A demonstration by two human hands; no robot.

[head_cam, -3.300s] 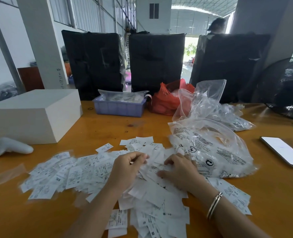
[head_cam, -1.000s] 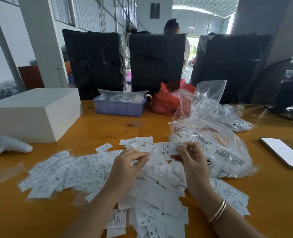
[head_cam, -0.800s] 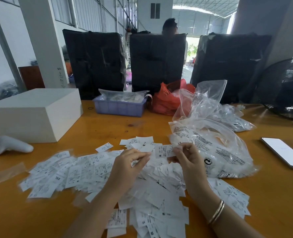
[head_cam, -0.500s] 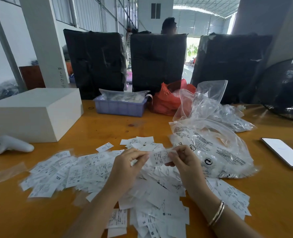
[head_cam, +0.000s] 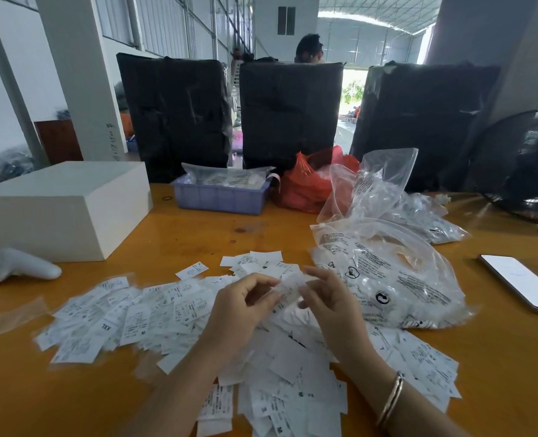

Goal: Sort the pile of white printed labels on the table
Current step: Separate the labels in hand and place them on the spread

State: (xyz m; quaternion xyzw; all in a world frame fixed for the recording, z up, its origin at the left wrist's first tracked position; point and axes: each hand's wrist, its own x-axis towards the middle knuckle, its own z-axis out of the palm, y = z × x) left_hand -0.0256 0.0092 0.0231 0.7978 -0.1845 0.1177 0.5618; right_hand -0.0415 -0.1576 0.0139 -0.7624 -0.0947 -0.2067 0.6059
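A wide pile of white printed labels (head_cam: 154,316) lies spread over the orange table (head_cam: 166,234), from the left across to under my wrists and on to the lower right. Both hands hover just above the middle of the pile. My left hand (head_cam: 240,310) and my right hand (head_cam: 327,298) meet around one blurred label (head_cam: 289,288), each pinching it with curled fingers. Which other labels my left hand holds is hidden by its fingers.
A clear printed plastic bag (head_cam: 393,279) lies right of my hands, more bags (head_cam: 374,184) behind it. A white box (head_cam: 62,209) and white controller (head_cam: 18,269) sit left. A purple tray (head_cam: 220,197), red bag (head_cam: 305,187), phone (head_cam: 519,282) and fan (head_cam: 526,165) ring the far side.
My right hand lifted a label out of the pile, held it up, then carried it left to my left hand. A person behind the black bundles walked from right to centre.
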